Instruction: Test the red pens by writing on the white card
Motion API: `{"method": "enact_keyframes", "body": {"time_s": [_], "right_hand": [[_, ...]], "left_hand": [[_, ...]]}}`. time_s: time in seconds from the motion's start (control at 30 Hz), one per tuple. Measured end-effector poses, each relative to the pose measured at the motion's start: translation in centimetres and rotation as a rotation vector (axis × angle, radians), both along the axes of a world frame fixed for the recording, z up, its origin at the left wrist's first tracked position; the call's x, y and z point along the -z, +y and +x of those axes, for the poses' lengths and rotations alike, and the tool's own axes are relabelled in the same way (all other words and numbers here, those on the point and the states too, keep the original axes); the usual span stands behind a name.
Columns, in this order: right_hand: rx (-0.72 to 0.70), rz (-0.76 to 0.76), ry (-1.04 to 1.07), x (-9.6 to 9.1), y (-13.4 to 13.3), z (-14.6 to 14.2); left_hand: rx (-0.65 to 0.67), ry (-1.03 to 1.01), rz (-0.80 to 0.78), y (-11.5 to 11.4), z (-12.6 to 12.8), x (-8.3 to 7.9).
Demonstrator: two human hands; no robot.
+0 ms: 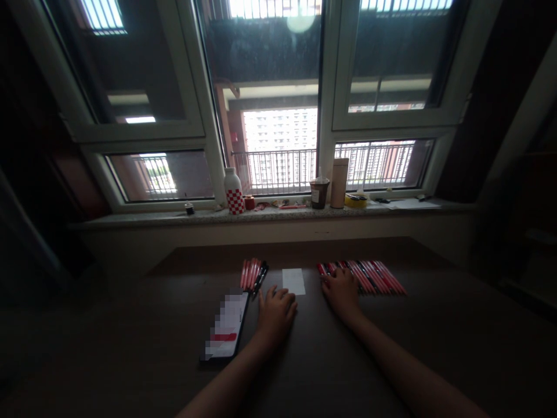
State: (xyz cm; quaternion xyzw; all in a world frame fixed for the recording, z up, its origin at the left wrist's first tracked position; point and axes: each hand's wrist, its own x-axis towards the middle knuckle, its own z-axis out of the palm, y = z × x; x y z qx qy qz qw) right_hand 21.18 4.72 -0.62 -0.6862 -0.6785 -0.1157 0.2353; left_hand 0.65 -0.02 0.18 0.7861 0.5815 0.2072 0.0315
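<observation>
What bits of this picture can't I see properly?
In the head view:
Row of pens: some lower ends hidden by the right hand.
Phone: screen partly covered by blocky blurring.
Cup: label too small to read.
Forearms: cut off by the bottom edge.

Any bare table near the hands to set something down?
Bare tabletop shows left of the phone; nearer than the white paper, between left hand and right hand; and nearer than the long pen row, right of the right hand. Crowded around the left hand: phone, paper and small pen group sit close.
</observation>
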Motion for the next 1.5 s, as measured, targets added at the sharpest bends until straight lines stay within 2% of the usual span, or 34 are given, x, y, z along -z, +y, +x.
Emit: {"method": "enact_keyframes", "body": {"time_s": [0.83, 1.33, 1.5], "right_hand": [[0.047, -0.008, 0.021, -0.13, -0.14, 0.63], [0.018, 0.005, 0.028, -0.15, -0.11, 0.56], [-0.077, 0.048, 0.059, -0.52, -0.35, 0.3]], "left_hand": [[-0.013, 0.005, 0.007, 0.1, 0.0, 0.18], [-0.05, -0.01, 0.055, 0.04, 0.07, -0.19], [-0.132, 0.027, 0.104, -0.1, -0.04, -0.7]]}}
